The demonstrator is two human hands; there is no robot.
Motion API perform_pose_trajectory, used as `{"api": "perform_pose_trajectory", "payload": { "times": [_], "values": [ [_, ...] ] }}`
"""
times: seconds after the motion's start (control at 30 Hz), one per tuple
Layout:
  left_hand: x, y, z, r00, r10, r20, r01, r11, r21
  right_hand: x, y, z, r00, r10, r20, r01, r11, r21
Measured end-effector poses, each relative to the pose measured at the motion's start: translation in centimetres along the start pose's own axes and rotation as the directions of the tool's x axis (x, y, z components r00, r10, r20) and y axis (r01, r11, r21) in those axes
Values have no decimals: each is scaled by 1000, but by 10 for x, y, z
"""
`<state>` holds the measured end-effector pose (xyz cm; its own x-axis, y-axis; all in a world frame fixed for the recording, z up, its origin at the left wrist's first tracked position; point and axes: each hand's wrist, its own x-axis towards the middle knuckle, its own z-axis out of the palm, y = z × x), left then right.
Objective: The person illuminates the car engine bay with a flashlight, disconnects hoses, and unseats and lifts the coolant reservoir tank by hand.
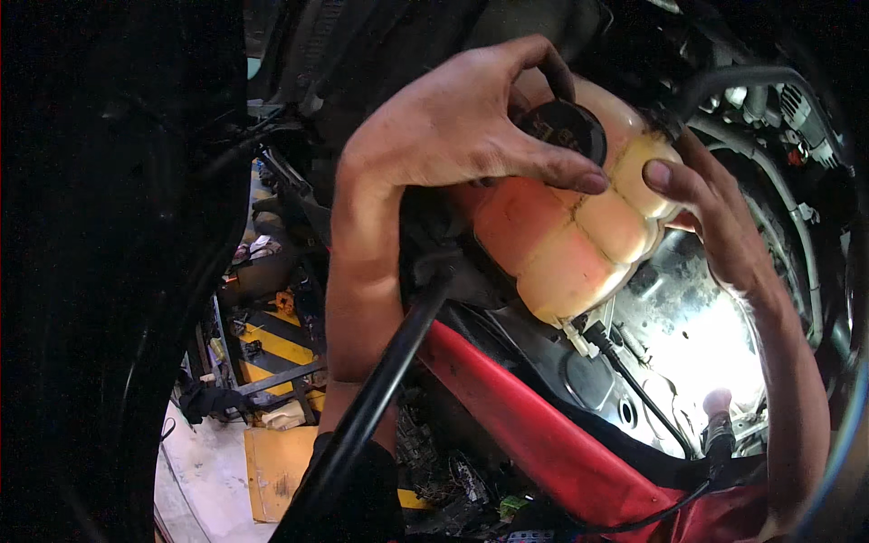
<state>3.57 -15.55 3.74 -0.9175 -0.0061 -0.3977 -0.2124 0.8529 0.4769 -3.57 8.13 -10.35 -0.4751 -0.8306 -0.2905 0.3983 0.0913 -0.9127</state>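
Observation:
A translucent, yellowed coolant expansion tank (561, 244) with bulging segments sits tilted in the engine bay. My left hand (453, 122) reaches over it, thumb and fingers curled around the round black cap (575, 131) on its top. With the thumb on the near face, my right hand (715, 208) grips the tank's right side; its other fingers are mostly hidden behind the tank. A black hose (742, 77) meets the tank at its upper right. Below the tank, a dark cable with a connector (597, 335) hangs by a pale fitting (572, 337).
A red fender (534, 407) runs along the near side. A black rod (385, 376) slants up beside my left forearm. Bright light glares on metal (697, 339) at right. At lower left, yellow-and-black striped flooring (281, 339) and a yellow panel (272, 471) show among scattered parts.

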Motion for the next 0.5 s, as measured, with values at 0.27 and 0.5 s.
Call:
{"api": "perform_pose_trajectory", "payload": {
  "times": [0.27,0.5],
  "values": [
    [-8,-3,5,1000,-14,-19,14,1000,-15,3,8,3,999,23,-35,-21,999,44],
    [-11,-4,6,999,19,-49,-20,999,-29,1,8,-1,997,62,-43,-62,998,8]
  ]
}}
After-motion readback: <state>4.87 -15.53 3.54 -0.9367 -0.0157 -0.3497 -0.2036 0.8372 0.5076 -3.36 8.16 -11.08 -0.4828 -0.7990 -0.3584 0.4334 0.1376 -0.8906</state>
